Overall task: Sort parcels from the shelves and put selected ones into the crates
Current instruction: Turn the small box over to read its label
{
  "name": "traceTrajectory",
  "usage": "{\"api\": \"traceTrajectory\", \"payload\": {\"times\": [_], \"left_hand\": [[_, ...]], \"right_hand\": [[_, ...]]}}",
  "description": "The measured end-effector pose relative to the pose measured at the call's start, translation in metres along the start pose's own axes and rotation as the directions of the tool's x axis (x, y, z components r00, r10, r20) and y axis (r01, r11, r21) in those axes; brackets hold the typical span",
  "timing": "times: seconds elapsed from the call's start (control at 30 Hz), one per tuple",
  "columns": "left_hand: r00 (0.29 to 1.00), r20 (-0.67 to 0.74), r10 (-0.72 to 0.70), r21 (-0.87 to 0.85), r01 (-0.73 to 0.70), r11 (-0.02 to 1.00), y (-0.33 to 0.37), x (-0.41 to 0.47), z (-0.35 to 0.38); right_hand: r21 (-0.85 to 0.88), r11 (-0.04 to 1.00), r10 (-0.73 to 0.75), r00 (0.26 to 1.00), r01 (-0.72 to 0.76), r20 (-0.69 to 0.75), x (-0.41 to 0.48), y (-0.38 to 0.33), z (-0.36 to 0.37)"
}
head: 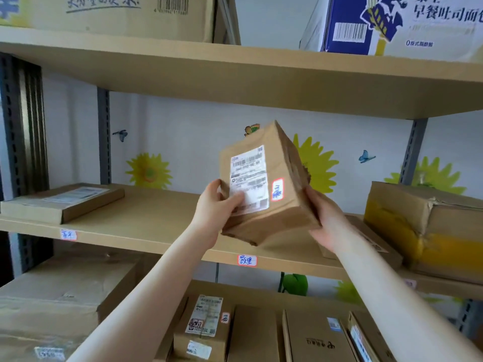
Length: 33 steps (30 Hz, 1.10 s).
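A brown cardboard parcel [277,194] with a white shipping label and a small red-edged sticker is held tilted in the air above the middle shelf [156,220]. My left hand [217,207] grips its lower left corner, thumb lying on the label. My right hand [326,220] holds its right side from below and behind; its fingers are hidden by the box. No crate is in view.
A flat parcel [62,202] lies at the shelf's left. A dented box with yellow tape [423,226] stands at the right, a thin parcel [371,239] beside it. Several parcels [206,327] fill the lower shelf. Large cartons [392,24] sit on the top shelf.
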State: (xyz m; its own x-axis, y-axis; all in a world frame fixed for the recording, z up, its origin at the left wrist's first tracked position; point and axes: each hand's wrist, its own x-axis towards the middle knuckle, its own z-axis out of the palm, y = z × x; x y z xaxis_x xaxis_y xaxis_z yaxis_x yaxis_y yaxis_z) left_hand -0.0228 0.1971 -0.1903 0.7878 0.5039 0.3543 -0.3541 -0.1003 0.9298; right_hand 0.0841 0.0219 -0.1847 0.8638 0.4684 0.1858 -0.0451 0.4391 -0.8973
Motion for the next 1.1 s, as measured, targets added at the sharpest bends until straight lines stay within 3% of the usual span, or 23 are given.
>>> {"api": "traceTrajectory", "payload": {"times": [0.1,0.27,0.43,0.6,0.87,1.1], "left_hand": [[0.999,-0.025,0.028,-0.023,-0.029,0.999,-0.004,0.003,-0.005],[0.998,-0.064,-0.001,-0.098,-0.005,0.995,-0.005,0.002,-0.006],[0.999,-0.002,-0.041,-0.221,0.04,0.974,-0.003,0.0,-0.005],[0.996,-0.002,-0.092,-0.159,0.091,0.983,0.006,0.003,0.0],[0.999,-0.042,-0.021,-0.085,0.017,0.996,0.0,0.02,-0.012],[0.986,-0.111,-0.124,0.115,0.137,0.984,-0.019,0.036,-0.018]], "right_hand": [[-0.132,0.987,-0.106,0.991,0.095,-0.078,0.003,0.004,-0.002],[-0.243,0.956,-0.189,0.978,0.164,-0.084,0.0,0.004,0.004],[-0.432,0.881,-0.256,0.962,0.192,-0.094,-0.001,0.006,0.01],[-0.55,0.828,-0.23,0.961,0.109,-0.155,-0.002,0.006,0.019],[-0.283,0.952,0.018,0.948,-0.114,-0.319,0.013,0.027,0.033],[-0.274,0.933,0.133,0.931,-0.234,-0.341,0.023,0.054,0.036]]}}
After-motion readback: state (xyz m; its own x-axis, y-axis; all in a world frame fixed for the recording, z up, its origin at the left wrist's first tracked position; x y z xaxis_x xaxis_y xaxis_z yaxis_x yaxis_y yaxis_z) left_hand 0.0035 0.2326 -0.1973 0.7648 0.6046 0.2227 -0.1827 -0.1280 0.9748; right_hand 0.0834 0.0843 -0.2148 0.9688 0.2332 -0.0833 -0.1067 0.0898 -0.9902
